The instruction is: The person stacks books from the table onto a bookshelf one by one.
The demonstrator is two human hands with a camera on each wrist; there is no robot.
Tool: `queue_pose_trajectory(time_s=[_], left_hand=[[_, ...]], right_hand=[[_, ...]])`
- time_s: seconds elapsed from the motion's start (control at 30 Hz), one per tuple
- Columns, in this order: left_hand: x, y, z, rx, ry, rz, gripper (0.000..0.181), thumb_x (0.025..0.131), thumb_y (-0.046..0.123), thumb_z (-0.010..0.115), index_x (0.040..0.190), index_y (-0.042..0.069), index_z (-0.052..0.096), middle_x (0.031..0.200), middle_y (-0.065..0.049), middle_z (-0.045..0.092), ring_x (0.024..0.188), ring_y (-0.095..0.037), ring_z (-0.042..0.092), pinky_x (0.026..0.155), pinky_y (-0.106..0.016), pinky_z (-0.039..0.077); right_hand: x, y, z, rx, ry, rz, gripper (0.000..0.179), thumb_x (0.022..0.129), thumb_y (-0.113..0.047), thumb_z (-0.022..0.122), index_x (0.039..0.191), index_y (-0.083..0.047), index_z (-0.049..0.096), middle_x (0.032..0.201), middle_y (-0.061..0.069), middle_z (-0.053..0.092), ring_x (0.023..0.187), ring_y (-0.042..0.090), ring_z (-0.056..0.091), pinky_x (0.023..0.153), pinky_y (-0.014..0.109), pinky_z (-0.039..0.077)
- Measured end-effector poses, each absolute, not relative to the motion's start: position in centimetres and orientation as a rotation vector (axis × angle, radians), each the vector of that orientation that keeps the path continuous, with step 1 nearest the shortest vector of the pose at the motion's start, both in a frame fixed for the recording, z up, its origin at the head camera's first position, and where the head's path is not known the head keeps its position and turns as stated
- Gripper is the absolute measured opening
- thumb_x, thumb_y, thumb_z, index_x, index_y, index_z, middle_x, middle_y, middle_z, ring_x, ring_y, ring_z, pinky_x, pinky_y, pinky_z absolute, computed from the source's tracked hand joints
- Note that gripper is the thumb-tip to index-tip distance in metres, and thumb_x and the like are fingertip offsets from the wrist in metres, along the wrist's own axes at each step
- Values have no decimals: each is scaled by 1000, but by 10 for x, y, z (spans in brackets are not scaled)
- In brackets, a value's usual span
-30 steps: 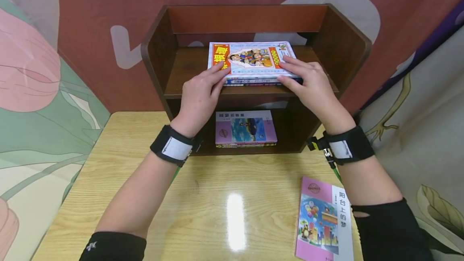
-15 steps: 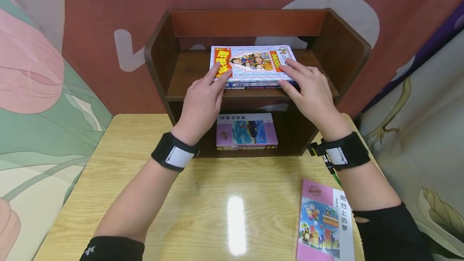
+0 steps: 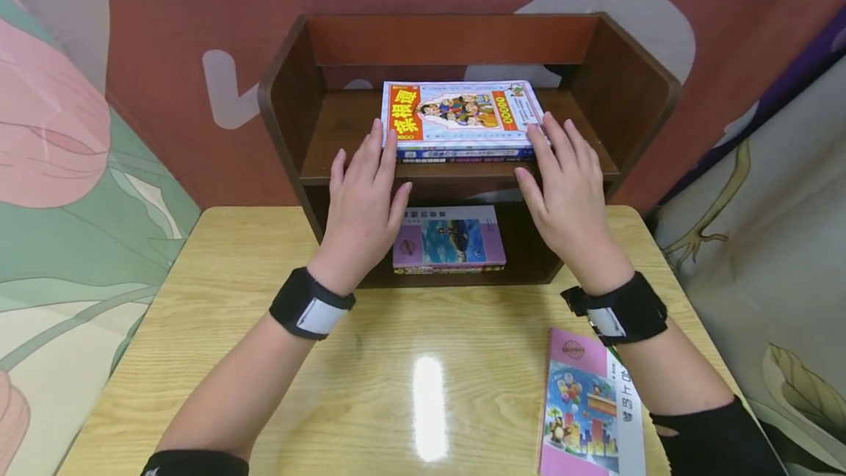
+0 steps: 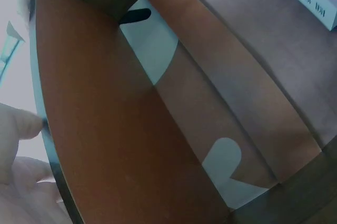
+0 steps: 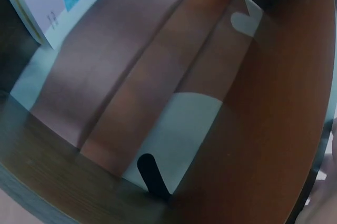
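A short stack of books lies flat on the upper shelf of a brown wooden bookcase, the top one with a white, red and yellow cover. My left hand is at the stack's front left corner with fingers straight. At the front right corner, my right hand has its fingers extended too. Whether the fingertips touch the stack cannot be told. Neither hand holds anything. In the left wrist view, part of my left hand shows at the edge; in the right wrist view, a sliver of my right hand.
Pink and white books lie stacked on the lower shelf. Another pink book lies on the wooden table at the front right, partly under my right forearm. A reddish printed cloth hangs behind the bookcase.
Both hands have drawn back towards me from the top book, and their fingers have straightened. The stack stays on the upper shelf, its cover less hidden.
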State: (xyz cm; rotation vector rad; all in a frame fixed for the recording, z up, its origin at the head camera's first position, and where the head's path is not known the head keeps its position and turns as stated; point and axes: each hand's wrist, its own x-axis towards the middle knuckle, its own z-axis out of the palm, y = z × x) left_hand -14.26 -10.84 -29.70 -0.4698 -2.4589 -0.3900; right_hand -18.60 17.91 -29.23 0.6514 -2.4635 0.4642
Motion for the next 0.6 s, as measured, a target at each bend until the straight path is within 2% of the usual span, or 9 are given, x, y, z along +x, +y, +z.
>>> queue_pose_trajectory(time_s=[0.2,0.33,0.5,0.6], left_hand=[[-124,-108,-314,-475,-2441,-352,74,100,27,64,158,-3,29,166,-22,18,153,-36,13,120,-60,7],[-106,-105,-331,-544,-2422,-339,76,97,25,68,157,-4,31,166,-23,17,153,-40,5,117,-65,14],[-79,-97,-365,-710,-2440,-303,80,92,26,75,155,-4,35,165,-23,19,151,-46,8,113,-67,23],[-65,-92,-388,-803,-2537,-254,80,93,30,74,155,-2,37,165,-22,20,150,-47,12,114,-65,25]], right_hand=[[-167,183,-308,688,-2408,464,70,107,-50,38,159,-3,32,169,13,13,153,37,9,120,60,7],[-148,186,-323,733,-2326,496,72,107,-55,32,155,-2,39,168,16,14,152,41,11,119,62,9],[-120,190,-349,793,-2283,547,66,107,-52,40,148,1,48,163,21,27,147,45,25,115,66,21],[-104,197,-367,793,-2391,566,63,104,-43,54,145,4,48,159,24,32,143,47,30,113,66,24]])
